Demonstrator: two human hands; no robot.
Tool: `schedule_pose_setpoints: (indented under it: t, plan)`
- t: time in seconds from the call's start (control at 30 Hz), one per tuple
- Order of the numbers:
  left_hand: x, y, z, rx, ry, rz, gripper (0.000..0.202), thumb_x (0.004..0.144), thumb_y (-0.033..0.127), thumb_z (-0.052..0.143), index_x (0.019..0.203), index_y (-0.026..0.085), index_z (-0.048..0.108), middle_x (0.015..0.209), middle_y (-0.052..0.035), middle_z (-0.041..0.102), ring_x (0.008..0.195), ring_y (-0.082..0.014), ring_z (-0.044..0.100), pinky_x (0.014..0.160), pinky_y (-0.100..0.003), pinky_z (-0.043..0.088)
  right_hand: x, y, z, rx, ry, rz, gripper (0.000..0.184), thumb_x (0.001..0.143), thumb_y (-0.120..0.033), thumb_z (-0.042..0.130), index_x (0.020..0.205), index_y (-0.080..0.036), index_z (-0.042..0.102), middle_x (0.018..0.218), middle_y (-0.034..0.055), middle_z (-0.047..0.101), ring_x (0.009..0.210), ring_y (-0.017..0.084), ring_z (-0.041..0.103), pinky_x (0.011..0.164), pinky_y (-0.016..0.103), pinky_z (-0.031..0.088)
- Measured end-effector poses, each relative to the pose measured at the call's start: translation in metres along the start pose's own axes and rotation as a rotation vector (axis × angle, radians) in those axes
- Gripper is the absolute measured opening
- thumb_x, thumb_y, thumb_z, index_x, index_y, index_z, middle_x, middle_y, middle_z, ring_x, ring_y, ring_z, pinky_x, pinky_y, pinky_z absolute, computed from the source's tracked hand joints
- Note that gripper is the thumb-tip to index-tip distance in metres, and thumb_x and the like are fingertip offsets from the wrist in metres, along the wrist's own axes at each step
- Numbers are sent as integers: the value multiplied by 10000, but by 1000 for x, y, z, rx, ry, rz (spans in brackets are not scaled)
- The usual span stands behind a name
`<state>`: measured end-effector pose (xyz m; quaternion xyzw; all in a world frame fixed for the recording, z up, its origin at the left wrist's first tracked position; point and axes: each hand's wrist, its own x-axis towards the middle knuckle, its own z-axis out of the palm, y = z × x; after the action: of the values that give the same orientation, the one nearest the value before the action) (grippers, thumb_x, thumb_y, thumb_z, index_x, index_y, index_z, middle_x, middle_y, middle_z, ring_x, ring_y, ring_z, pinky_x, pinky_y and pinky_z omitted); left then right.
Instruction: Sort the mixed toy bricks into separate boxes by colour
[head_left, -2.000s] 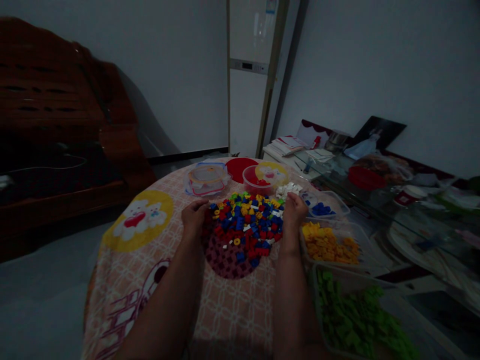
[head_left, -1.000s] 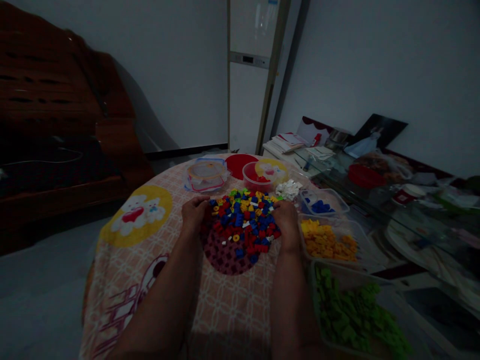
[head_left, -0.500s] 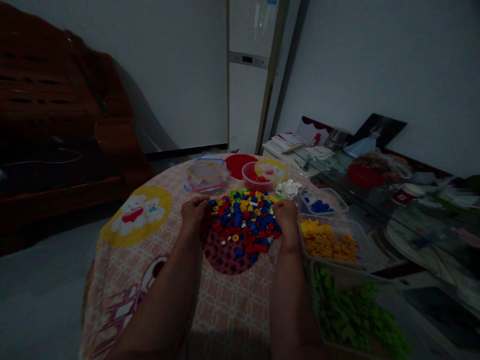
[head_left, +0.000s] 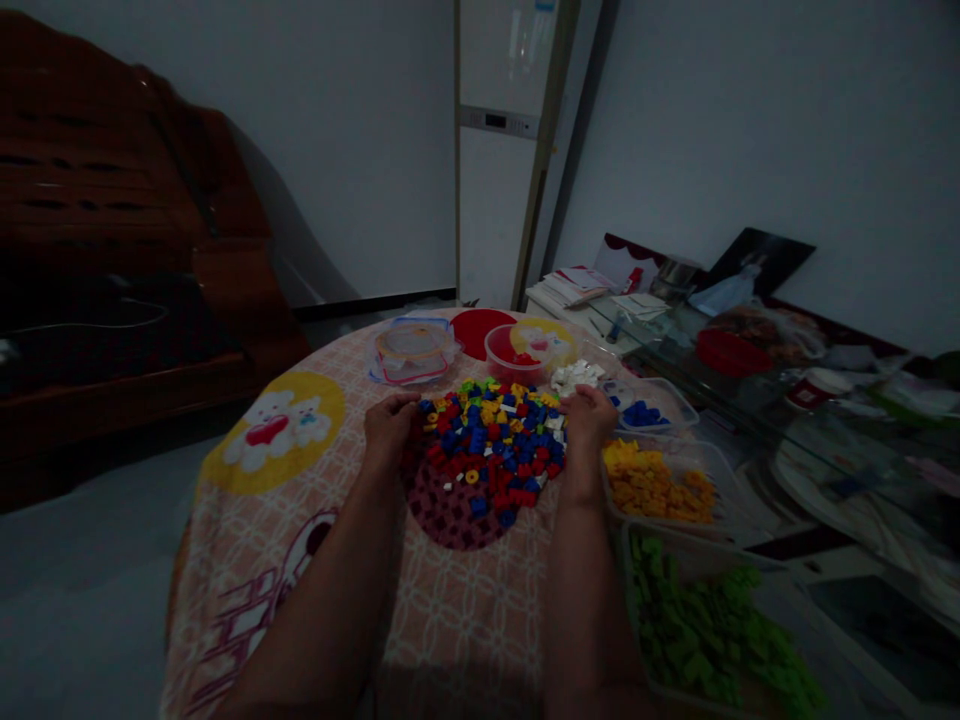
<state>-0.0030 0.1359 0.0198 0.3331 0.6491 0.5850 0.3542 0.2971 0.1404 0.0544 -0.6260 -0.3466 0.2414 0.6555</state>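
A heap of mixed red, blue, yellow and white toy building bricks (head_left: 487, 440) lies on the round table between my hands. At its left edge rests my left hand (head_left: 388, 425), fingers bent and close together; whatever they may hold is hidden. My right hand (head_left: 589, 412) is off the heap's right edge, just in front of a small pile of white bricks (head_left: 577, 375). Its fingers are drawn together, and any piece in them is too small to make out. Right beside it stands a clear box with blue bricks (head_left: 645, 412).
Along the right are a clear box of yellow bricks (head_left: 660, 482) and one of green bricks (head_left: 712, 620). A round tub with red bricks (head_left: 514, 355) and stacked clear lids (head_left: 414, 350) sit at the back. A cluttered glass table (head_left: 750, 400) adjoins on the right.
My right hand has shifted right, away from the heap and toward the white bricks and the blue-brick box. My left hand has hardly moved.
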Motion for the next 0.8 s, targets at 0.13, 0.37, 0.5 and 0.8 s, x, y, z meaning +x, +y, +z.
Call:
schedule_pose_setpoints:
  t: [0.13,0.37,0.5,0.8]
  plan:
    - [2,-3,0,33,11,10,274,668,248,679,895,175,813,826,-60,773,748,-203,712,724,-307,581,10,9,3,127,-1,-122,670,686,-249,564,1326,-74,656,1281,219,728,1103,265,755,948,383,602]
    - [5,-7,0,41,17,24,254,678,236,694,892,172,814,793,-62,770,798,-226,728,749,-317,596,9,10,-13,-98,20,-127,505,738,-286,514,1144,-111,759,1081,151,798,977,267,754,940,417,589]
    - [3,-5,-1,55,22,24,255,673,232,695,893,177,812,782,-53,767,827,-232,733,765,-317,600,6,0,-23,-308,-32,-183,389,742,-268,525,975,-131,806,949,122,812,915,275,743,928,397,567]
    - [2,-4,-1,32,0,13,281,675,252,677,906,167,812,804,-59,772,792,-217,730,754,-312,596,-11,-5,-20,-799,-283,-336,301,745,-117,618,940,-192,834,951,112,812,944,282,744,944,387,541]
